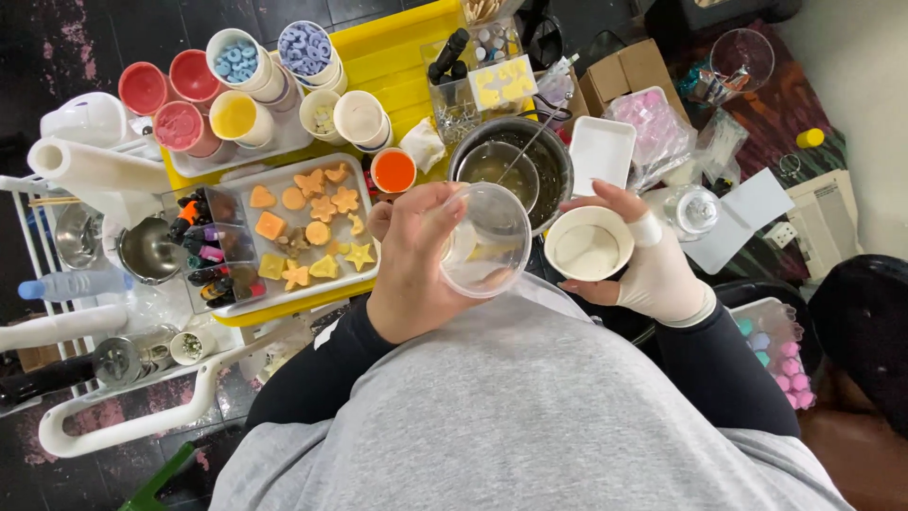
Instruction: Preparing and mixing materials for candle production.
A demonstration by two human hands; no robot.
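My left hand [413,260] grips a clear plastic cup [487,241] by its side, tilted so its open mouth faces up toward the camera. My right hand [653,265], in a thin pale glove, holds a white paper cup [587,244] upright; it contains something white. Both cups hang over my lap, just in front of a dark metal pot [553,156] that has a smaller metal bowl [498,166] and a thin stirring rod inside.
A grey tray [232,185] with orange and yellow star, heart and round shapes lies to the left on a yellow table [397,57]. Behind it stand several paper cups of coloured material. An orange-filled cup [393,170], small bottles, a white rectangular dish [601,151] and cardboard boxes surround the pot.
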